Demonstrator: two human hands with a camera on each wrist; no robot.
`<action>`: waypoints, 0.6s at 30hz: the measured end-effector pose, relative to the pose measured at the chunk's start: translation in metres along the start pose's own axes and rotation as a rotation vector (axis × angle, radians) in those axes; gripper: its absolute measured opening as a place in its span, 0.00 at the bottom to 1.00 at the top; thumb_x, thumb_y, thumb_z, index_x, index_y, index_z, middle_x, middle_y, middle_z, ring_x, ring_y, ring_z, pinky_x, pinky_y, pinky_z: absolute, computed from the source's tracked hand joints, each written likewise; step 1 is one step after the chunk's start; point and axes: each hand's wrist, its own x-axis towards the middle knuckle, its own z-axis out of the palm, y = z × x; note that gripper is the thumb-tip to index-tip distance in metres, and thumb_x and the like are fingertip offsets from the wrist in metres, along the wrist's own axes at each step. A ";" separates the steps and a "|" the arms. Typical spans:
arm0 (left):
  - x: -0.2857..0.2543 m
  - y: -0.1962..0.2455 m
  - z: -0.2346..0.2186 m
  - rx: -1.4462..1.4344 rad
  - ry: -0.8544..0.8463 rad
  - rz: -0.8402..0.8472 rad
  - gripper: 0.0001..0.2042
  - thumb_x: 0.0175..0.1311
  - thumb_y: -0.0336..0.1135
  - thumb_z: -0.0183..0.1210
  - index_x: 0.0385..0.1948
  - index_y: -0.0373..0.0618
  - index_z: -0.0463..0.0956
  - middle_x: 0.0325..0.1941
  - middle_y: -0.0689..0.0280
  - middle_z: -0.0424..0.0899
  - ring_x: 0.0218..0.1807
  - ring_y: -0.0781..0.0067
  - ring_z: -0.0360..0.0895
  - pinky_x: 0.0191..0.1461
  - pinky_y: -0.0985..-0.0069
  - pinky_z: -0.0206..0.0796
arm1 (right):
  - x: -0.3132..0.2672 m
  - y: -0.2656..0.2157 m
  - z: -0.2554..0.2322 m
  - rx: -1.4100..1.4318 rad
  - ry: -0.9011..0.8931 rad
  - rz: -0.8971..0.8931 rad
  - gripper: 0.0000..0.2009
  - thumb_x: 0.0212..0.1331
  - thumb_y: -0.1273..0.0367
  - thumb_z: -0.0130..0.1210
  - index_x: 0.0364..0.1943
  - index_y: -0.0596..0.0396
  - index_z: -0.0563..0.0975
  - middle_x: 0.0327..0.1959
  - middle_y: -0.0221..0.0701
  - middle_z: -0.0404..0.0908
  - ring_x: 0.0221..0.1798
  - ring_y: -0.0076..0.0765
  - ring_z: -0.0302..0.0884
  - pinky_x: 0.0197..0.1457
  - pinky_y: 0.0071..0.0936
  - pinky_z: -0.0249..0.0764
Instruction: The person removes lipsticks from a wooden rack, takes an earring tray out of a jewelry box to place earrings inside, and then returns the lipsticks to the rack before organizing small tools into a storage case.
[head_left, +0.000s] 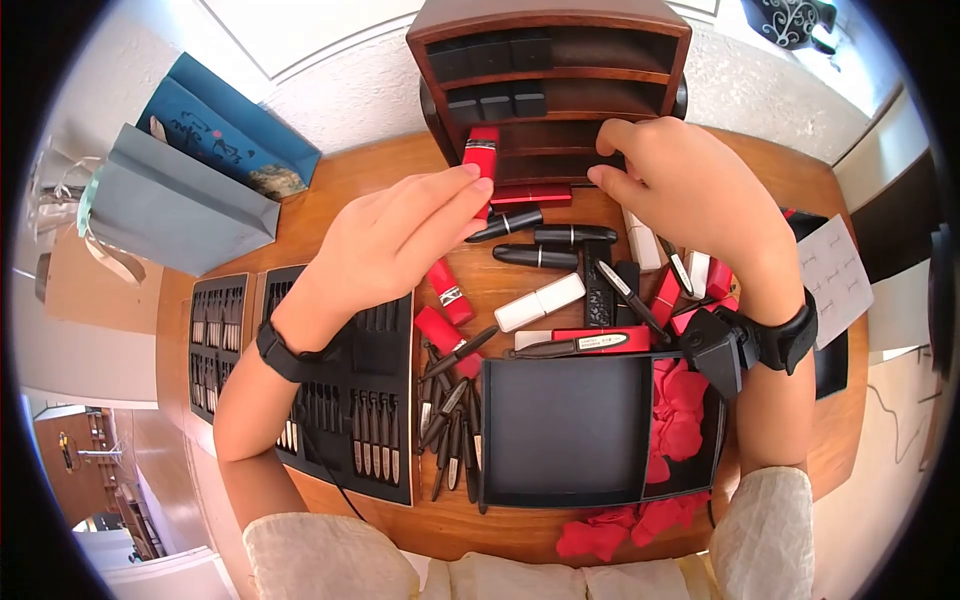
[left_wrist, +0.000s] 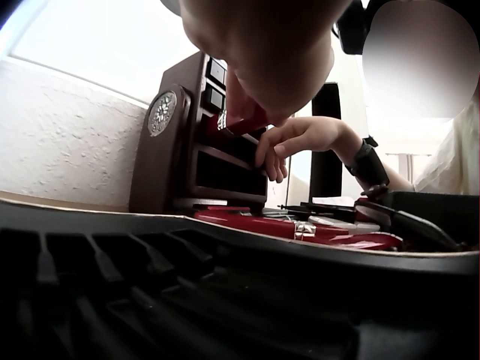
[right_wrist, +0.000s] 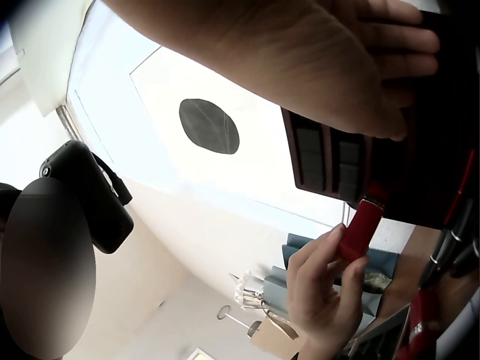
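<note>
My left hand (head_left: 395,235) pinches a red lipstick tube (head_left: 482,150) with a silver band between thumb and fingers. The tube points up at the front of a dark wooden display rack (head_left: 560,17); the right wrist view shows the same grip on the red tube (right_wrist: 361,229). Loosely bent and holding nothing, my right hand (head_left: 690,185) hovers at the right side of the rack's lower tiers. Black square-ended pieces (head_left: 490,55) fill the left part of the upper two tiers. A red tube (head_left: 530,193) lies along the rack's foot.
Black, white and red tubes (head_left: 540,302) crowd the table before the rack. Nearer stands a black tray (head_left: 565,430) with red petals (head_left: 678,420) beside it. Slotted black cases (head_left: 340,400) hold pens at left, by loose pens (head_left: 450,430). Paper bags (head_left: 190,200) stand back left.
</note>
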 end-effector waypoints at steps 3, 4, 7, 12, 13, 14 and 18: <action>0.003 -0.003 0.010 0.098 0.012 0.034 0.21 0.50 0.28 0.70 0.49 0.36 0.79 0.48 0.56 0.82 0.42 0.60 0.83 0.40 0.73 0.77 | -0.004 -0.003 0.001 0.009 0.036 -0.006 0.15 0.61 0.64 0.57 0.45 0.63 0.76 0.25 0.49 0.79 0.34 0.58 0.78 0.39 0.45 0.73; 0.003 -0.004 0.013 0.097 0.011 0.034 0.21 0.50 0.28 0.70 0.49 0.36 0.79 0.48 0.56 0.82 0.42 0.60 0.83 0.40 0.73 0.77 | -0.005 -0.004 0.001 0.024 0.051 -0.003 0.17 0.61 0.64 0.57 0.48 0.63 0.75 0.25 0.50 0.79 0.33 0.58 0.78 0.40 0.46 0.72; 0.006 -0.012 0.019 0.174 -0.023 0.034 0.22 0.50 0.31 0.69 0.49 0.36 0.78 0.48 0.57 0.81 0.41 0.62 0.81 0.39 0.72 0.76 | -0.004 -0.005 -0.001 0.033 0.002 -0.006 0.21 0.62 0.64 0.57 0.54 0.65 0.72 0.24 0.50 0.79 0.34 0.58 0.79 0.41 0.47 0.72; 0.012 -0.020 0.026 0.360 -0.123 0.086 0.22 0.49 0.30 0.61 0.50 0.36 0.78 0.45 0.60 0.77 0.38 0.68 0.77 0.38 0.74 0.73 | -0.002 -0.006 -0.004 0.009 -0.116 0.055 0.24 0.62 0.63 0.56 0.58 0.64 0.71 0.24 0.49 0.80 0.34 0.58 0.79 0.41 0.45 0.73; 0.013 -0.019 0.027 0.359 -0.122 0.086 0.22 0.49 0.30 0.61 0.50 0.36 0.78 0.45 0.60 0.77 0.38 0.68 0.77 0.38 0.74 0.73 | -0.001 -0.005 -0.004 0.009 -0.139 0.061 0.24 0.62 0.63 0.56 0.59 0.64 0.70 0.24 0.48 0.80 0.34 0.58 0.79 0.41 0.45 0.73; 0.014 -0.017 0.029 0.396 -0.118 0.078 0.23 0.48 0.30 0.60 0.50 0.36 0.78 0.43 0.61 0.76 0.36 0.68 0.75 0.36 0.75 0.72 | -0.002 -0.004 -0.002 0.008 -0.139 0.063 0.24 0.62 0.63 0.56 0.59 0.64 0.70 0.24 0.48 0.80 0.34 0.58 0.79 0.41 0.45 0.73; 0.018 -0.016 0.035 0.472 -0.121 0.059 0.26 0.43 0.30 0.57 0.51 0.36 0.78 0.38 0.64 0.73 0.32 0.70 0.72 0.33 0.76 0.69 | -0.004 -0.002 0.001 0.024 -0.114 0.027 0.25 0.63 0.62 0.56 0.59 0.65 0.70 0.23 0.48 0.79 0.34 0.57 0.79 0.41 0.44 0.73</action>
